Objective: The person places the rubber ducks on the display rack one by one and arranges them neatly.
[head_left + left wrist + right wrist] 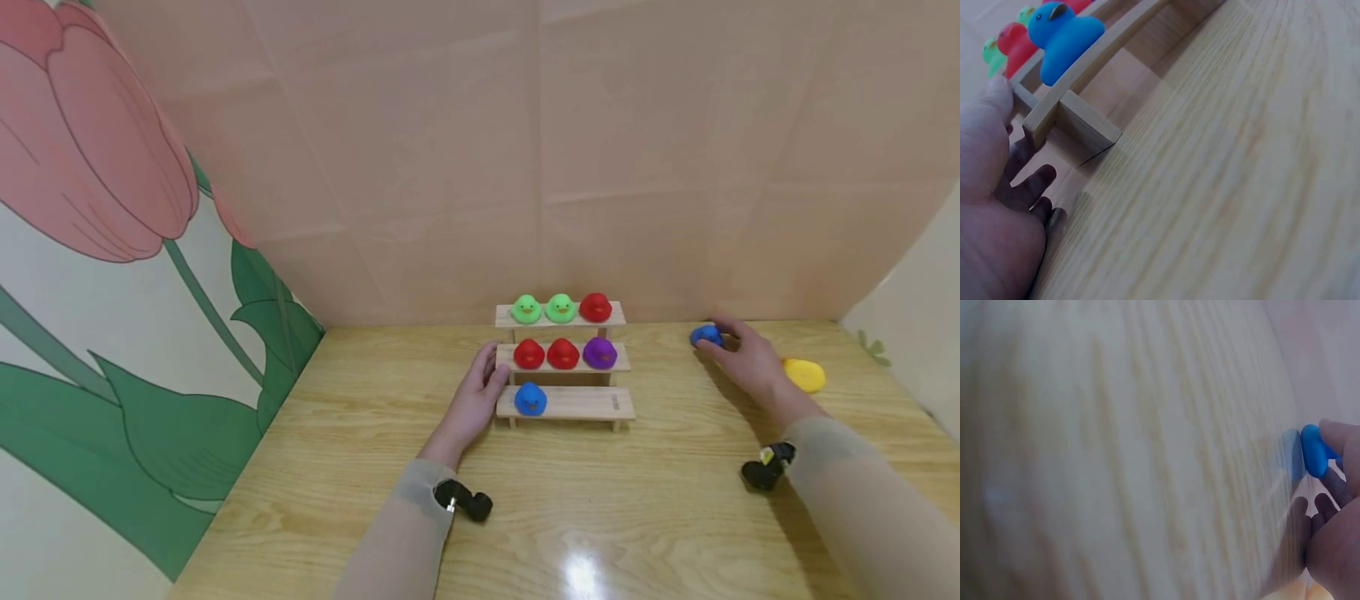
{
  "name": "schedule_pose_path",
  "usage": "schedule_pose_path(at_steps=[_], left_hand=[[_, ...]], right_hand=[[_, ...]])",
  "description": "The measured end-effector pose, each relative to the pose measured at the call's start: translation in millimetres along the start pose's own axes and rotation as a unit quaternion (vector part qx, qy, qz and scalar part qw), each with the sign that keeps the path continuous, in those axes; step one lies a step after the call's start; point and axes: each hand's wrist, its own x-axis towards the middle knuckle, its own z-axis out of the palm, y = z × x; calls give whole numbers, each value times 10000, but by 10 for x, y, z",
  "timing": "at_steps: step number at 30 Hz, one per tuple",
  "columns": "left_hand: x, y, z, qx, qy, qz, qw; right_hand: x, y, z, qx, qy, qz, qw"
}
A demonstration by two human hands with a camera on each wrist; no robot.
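Note:
A three-step wooden stand [573,404] holds rubber ducks. My left hand [470,402] grips its left end, the thumb at the middle step and the fingers reaching behind. Two green ducks [543,309] and a red duck [596,307] sit on the top step. Two red ducks [546,354] and a purple duck [600,353] fill the middle one. On the bottom step, a blue duck [1063,40] sits at the left end. Off to the right, my right hand [750,362] pinches another blue duck [1314,452] between thumb and fingers, low over the table.
A yellow duck [805,376] lies beside my right wrist, partly hidden by it. The wood-grain table [615,508] meets a pinkish covered wall [450,167] behind the stand. A tulip-patterned wall [150,375] borders the left side.

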Motion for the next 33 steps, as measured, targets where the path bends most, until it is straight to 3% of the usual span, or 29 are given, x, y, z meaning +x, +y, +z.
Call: schedule_pose_path(at_steps=[19, 33], left_hand=[[6, 21, -4, 124, -26, -73, 9999], [2, -4, -3, 72, -16, -50, 10000]], right_hand=[[-211, -198, -22, 504, -165, 43, 9986], [-502, -730, 120, 694, 415, -227, 9965]])
